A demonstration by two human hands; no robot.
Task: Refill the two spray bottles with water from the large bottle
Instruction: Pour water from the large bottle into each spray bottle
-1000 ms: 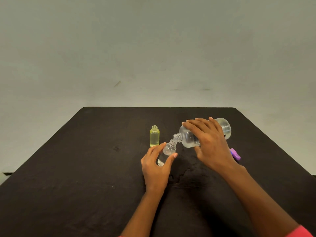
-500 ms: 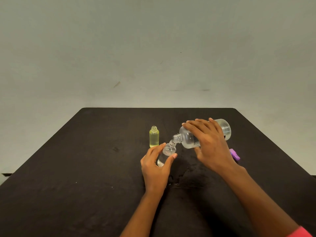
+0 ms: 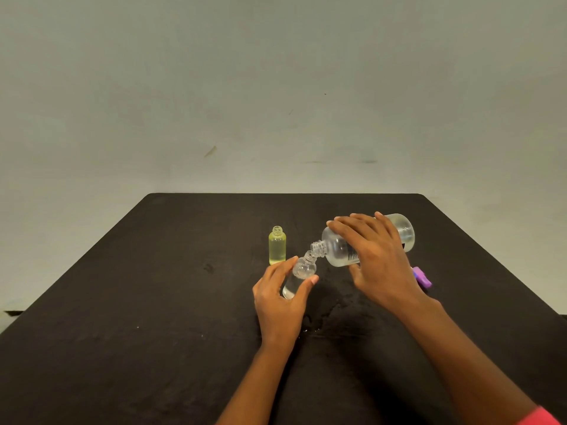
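at the middle of the dark bench (image 3: 153,302), the right hand (image 3: 377,265) has its grip wrapped over the large bottle (image 3: 340,251), tipped with its neck touching the mouth of the clear spray bottle (image 3: 299,276). the left hand (image 3: 280,305) grips that bottle, tilted, thumb and fingers closed around it. the yellow spray bottle (image 3: 277,247) stands uncapped just left and farther back. judged: pouring in hand; next calls for levelling off before overflow. a purple cap (image 3: 422,277) lies right.
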